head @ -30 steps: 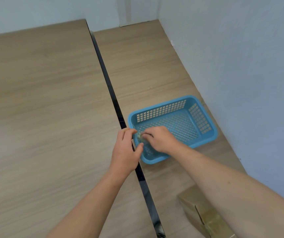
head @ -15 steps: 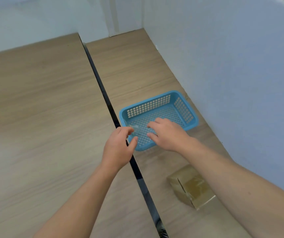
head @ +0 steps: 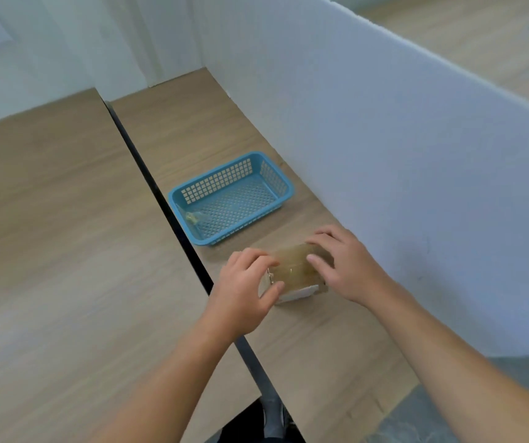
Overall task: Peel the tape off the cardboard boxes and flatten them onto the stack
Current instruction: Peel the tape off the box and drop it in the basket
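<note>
With its long axis running left to right on the right-hand table (head: 320, 343), just near of the blue basket (head: 218, 184), the small cardboard box (head: 295, 270) is gripped end to end: left hand (head: 244, 290) and right hand (head: 347, 268), fingers curled round it. Both have come off the basket, crumpled tape (head: 194, 217) left inside.

We see the box (head: 295, 271) on the table (head: 320, 340) between our left hand (head: 244, 292) and right hand (head: 349, 266). Behind it sits the basket (head: 215, 242), tape scrap (head: 194, 216) inside; partition (head: 384, 155) right.
</note>
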